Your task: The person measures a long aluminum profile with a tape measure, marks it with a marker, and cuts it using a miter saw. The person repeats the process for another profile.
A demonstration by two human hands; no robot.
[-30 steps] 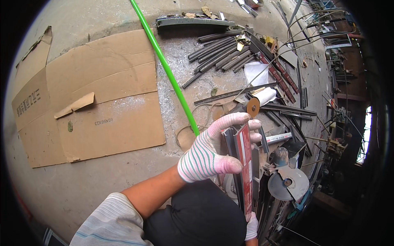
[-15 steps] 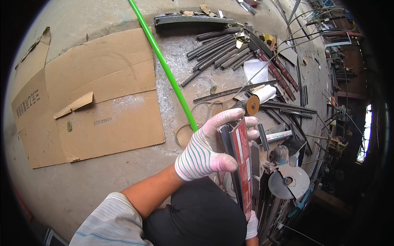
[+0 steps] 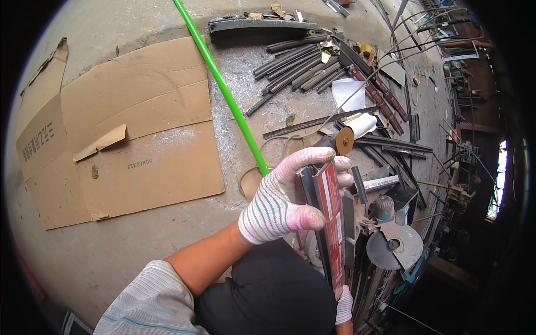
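Note:
My left hand (image 3: pixel 273 206), in a white glove with green stripes and pinkish fingers, is closed round a long dark metal profile (image 3: pixel 316 218) with red film (image 3: pixel 333 234) along one side. The thumb lies at its left edge, and the fingers reach over its far end. At the near end my right hand (image 3: pixel 344 307), gloved too, is closed on the same profile, its fingers partly hidden. Just right of the profile stands a cut-off saw with a large grey disc (image 3: pixel 395 245). Past my left fingertips lies an angle grinder with a brown disc (image 3: pixel 345 140).
A green pole (image 3: pixel 223 86) slants across the floor. Flattened cardboard (image 3: pixel 145 111) lies at left. Several dark profile offcuts (image 3: pixel 301 67) and red-filmed pieces (image 3: pixel 385 103) are heaped ahead, with cables (image 3: pixel 385 67) above them. Machines and clutter line the right side.
Hardly anything differs. My left hand and the profile have shifted very slightly, and the view has moved a little; both hands keep their hold.

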